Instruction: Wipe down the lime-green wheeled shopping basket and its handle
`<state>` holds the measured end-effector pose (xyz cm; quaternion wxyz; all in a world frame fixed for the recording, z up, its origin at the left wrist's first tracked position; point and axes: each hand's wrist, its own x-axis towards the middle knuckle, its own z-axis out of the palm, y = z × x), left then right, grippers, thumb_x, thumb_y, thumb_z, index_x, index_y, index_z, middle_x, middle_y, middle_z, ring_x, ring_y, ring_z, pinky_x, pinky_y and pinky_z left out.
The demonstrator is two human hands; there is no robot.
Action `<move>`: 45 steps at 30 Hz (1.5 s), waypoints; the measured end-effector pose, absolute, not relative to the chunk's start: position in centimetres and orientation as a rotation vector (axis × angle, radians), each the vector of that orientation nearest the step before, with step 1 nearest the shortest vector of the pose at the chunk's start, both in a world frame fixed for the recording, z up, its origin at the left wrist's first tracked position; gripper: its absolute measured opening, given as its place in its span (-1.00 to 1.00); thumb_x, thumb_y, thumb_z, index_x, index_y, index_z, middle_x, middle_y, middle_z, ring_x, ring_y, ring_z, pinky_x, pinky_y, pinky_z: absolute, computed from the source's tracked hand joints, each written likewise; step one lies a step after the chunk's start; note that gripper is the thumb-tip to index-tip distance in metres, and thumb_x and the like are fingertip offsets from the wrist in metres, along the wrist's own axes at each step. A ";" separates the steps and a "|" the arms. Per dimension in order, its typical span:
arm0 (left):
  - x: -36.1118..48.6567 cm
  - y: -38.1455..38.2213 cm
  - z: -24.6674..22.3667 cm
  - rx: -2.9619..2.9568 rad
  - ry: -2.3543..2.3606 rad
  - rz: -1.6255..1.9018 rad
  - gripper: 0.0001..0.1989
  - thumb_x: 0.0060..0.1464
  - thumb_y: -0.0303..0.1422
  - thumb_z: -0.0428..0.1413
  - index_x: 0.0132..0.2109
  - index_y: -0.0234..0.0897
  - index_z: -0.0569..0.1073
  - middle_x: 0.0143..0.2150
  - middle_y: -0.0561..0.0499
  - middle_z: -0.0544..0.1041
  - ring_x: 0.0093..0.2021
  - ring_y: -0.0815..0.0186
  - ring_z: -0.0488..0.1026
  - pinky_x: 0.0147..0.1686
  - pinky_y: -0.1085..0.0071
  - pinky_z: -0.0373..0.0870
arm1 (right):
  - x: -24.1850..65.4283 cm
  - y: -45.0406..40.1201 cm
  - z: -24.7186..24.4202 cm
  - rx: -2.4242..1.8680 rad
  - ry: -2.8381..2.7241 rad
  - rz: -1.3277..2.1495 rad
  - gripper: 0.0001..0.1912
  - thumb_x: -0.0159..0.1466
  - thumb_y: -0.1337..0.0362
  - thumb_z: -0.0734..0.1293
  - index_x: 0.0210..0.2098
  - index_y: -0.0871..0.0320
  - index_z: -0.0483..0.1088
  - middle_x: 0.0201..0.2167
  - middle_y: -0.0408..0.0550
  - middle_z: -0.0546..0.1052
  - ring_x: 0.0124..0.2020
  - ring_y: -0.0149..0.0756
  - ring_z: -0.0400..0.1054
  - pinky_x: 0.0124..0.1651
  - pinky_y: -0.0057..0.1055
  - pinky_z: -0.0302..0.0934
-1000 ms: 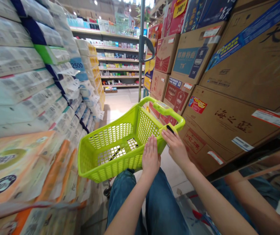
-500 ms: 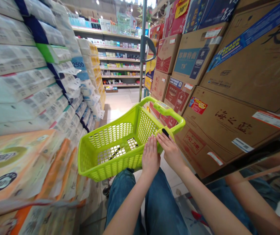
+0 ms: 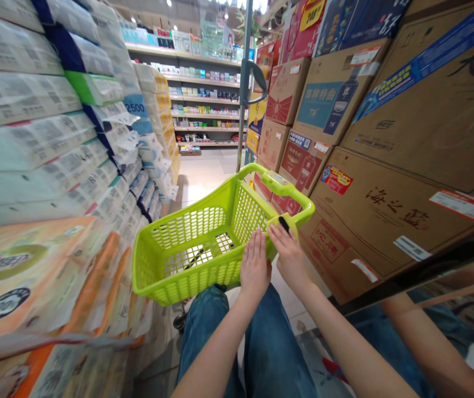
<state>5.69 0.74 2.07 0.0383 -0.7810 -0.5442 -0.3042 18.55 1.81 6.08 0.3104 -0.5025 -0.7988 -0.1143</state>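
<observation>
**Left hand (image 3: 255, 265) and right hand (image 3: 287, 258) at near side of shopping basket (image 3: 187, 276)**
Stacked tissue packs (image 3: 33, 166) left of the hands, cartons (image 3: 386, 166) right, store shelves (image 3: 206, 94) far ahead.

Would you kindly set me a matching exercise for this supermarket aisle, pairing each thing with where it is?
Things:
1. wrapped packs
2. cardboard cartons
3. green basket
4. shelves

Places:
A. Touched by the left hand and right hand
B. Stacked on the person's right
C. Far ahead down the aisle
D. Stacked on the person's left

Right pairs: 1-D, 2-B, 3-A, 4-C.
</observation>
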 end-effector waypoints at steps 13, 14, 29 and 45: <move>5.6 0.6 2.2 -2.390 -1.662 -0.929 -0.07 0.10 -0.46 0.03 0.46 -0.45 -0.34 0.51 -0.20 -0.12 0.50 0.17 -0.21 0.43 0.15 -0.02 | 21.7 4.0 8.5 -1.545 -1.908 -0.374 -0.22 0.09 0.63 0.12 0.30 0.20 0.26 0.30 0.07 0.35 0.40 -0.10 0.07 0.42 0.07 -0.03; 5.6 0.6 2.2 -2.389 -1.659 -0.929 -0.07 0.10 -0.47 0.03 0.46 -0.45 -0.34 0.51 -0.20 -0.11 0.50 0.17 -0.21 0.42 0.15 -0.01 | 20.3 3.4 7.8 -1.494 -1.967 -0.363 -0.22 0.10 0.63 0.12 0.31 0.19 0.25 0.30 0.06 0.35 0.40 -0.13 0.08 0.42 0.05 -0.02; 5.7 0.6 2.3 -2.390 -1.681 -0.905 -0.07 0.09 -0.50 0.01 0.47 -0.41 -0.35 0.52 -0.15 -0.16 0.50 0.18 -0.23 0.43 0.17 -0.03 | 24.6 5.0 9.4 -1.528 -1.916 -0.425 -0.20 0.08 0.64 0.14 0.31 0.18 0.26 0.29 0.04 0.36 0.38 -0.08 0.12 0.41 0.06 0.01; 5.5 0.8 2.1 -2.394 -1.651 -0.869 -0.10 0.09 -0.49 0.01 0.47 -0.46 -0.27 0.52 -0.16 -0.16 0.50 0.17 -0.27 0.43 0.18 -0.03 | 24.7 5.2 10.0 -1.588 -1.867 -0.415 -0.24 0.09 0.63 0.14 0.28 0.18 0.30 0.29 0.04 0.36 0.39 -0.06 0.10 0.40 0.10 0.00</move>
